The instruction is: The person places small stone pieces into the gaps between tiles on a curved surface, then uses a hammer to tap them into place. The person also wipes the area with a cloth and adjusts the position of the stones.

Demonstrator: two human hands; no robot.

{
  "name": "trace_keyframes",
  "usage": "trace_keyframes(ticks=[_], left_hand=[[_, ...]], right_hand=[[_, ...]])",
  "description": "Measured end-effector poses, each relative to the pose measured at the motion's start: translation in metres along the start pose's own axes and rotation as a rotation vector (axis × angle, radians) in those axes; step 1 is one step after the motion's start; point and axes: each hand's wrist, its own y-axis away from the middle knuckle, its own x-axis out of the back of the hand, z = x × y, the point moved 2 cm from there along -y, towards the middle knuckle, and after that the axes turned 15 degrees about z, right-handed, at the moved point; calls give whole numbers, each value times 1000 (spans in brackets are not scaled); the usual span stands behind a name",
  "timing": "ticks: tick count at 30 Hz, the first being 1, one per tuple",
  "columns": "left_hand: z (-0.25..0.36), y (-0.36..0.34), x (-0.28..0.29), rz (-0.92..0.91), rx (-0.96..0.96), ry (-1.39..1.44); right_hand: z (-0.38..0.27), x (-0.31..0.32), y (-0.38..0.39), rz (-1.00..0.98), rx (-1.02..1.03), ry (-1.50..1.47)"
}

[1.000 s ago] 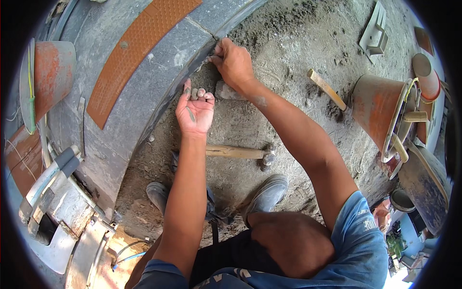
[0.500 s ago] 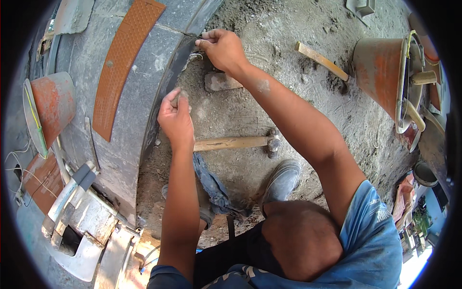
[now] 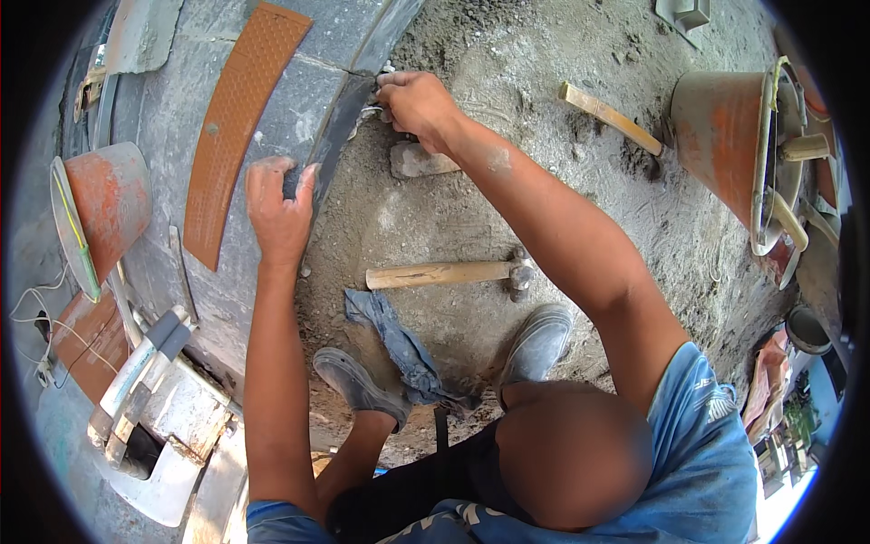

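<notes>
My left hand point(image 3: 279, 213) rests at the edge of a grey stone slab point(image 3: 281, 104), its thumb and fingers apart with nothing seen between them. Farther ahead, my right hand point(image 3: 419, 107) reaches to the slab's side near a joint. Its fingers are curled together, and whatever they hold is hidden. Small whitish bits lie by those fingertips. Just below the right hand, a brick-like block point(image 3: 419, 161) sits on the sandy ground. Nearer to me lies a hammer point(image 3: 444, 274) with a wooden handle, its metal head to the right. A dirty blue cloth point(image 3: 399, 344) lies between my feet.
On the slab lie a curved orange textured strip point(image 3: 237, 127) and a thin flat bar point(image 3: 181, 272). Mortar-stained buckets stand at the left point(image 3: 104, 195) and right point(image 3: 716, 150). A wooden handle point(image 3: 612, 118) sticks out of the sand. A white power tool point(image 3: 136, 363) is at lower left.
My left hand has moved left onto the slab's edge and opened; the small grey lump it held is no longer seen in it. My right hand has shifted slightly nearer.
</notes>
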Motion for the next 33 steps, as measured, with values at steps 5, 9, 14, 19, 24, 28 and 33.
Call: trace_keyframes(ticks=[5,9,14,19,24,28,33], left_hand=[[1,-1,3,-15,-88,-10],[-1,1,3,2,-115,24],[-4,3,3,18,-143,2],[-4,5,3,31,-141,-1],[-4,5,5,35,-138,3],[-5,7,8,0,-147,47],[-8,21,17,-34,-183,15]], right_hand=[[-1,-3,2,-76,-132,-242],[-3,-3,-1,-175,-185,-393],[-15,-1,12,-126,-244,-464],[-31,5,31,-130,-259,-446],[-43,20,43,-204,-162,-441],[-35,29,30,-39,-157,-474],[-22,21,19,-56,-192,-473]])
